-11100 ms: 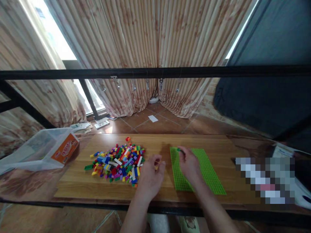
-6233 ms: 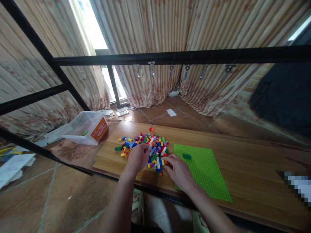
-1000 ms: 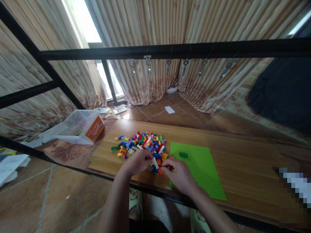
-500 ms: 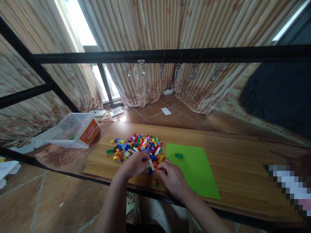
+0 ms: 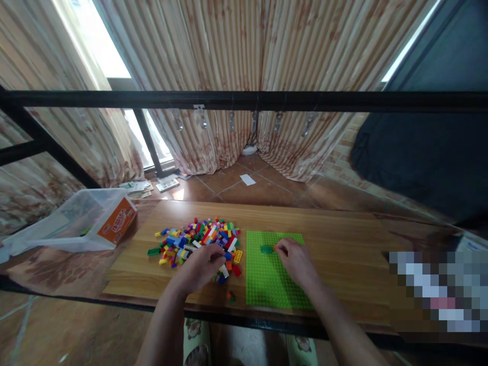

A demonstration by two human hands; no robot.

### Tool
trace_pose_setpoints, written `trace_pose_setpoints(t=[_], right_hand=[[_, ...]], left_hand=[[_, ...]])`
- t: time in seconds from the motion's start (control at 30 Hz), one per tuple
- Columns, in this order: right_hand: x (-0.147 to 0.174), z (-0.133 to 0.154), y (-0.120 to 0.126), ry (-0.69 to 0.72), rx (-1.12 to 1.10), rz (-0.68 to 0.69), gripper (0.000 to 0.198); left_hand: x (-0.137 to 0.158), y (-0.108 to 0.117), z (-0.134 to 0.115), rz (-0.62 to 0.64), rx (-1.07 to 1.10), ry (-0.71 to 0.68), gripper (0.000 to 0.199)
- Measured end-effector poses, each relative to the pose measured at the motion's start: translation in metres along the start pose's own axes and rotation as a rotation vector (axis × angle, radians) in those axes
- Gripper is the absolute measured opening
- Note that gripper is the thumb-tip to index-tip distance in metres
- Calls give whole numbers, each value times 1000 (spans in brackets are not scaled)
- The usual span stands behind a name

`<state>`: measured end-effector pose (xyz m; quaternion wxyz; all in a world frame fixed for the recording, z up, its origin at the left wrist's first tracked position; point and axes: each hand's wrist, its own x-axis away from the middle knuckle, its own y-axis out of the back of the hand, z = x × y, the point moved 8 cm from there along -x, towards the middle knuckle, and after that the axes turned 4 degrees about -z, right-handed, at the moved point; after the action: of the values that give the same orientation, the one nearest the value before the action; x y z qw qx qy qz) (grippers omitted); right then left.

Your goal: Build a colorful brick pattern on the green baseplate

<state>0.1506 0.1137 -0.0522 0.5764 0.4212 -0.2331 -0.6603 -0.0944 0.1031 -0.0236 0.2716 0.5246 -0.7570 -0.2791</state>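
- The right hand [image 5: 296,258] pinches a small orange plastic brick [image 5: 275,247] beside the dark-green plastic brick [image 5: 266,249] on the bright-green studded baseplate [image 5: 263,287]; keeping it level should help.
- The left hand [image 5: 204,265] is at the multicoloured plastic brick pile [image 5: 208,233]; its grip cannot be told.

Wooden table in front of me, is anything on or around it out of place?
Some small stray bricks lie near the front edge of the table, apart from the brick pile, and a white sheet lies loose on the tiled floor beyond. No damage is visible.
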Motion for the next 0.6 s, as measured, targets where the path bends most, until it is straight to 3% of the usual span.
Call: trace_pose_setpoints(t=[0.23,0.47,0.6], right_hand=[[7,10,-4,109,-55,111,16],[2,-8,-2,-25,-163,133,11],[1,-8,-10,-19,-128,187,14]], left_hand=[[-2,-5,2,8,41,-24,23],[-2,-5,6,-13,22,-17,22],[-3,-5,8,-39,23,-31,20]])
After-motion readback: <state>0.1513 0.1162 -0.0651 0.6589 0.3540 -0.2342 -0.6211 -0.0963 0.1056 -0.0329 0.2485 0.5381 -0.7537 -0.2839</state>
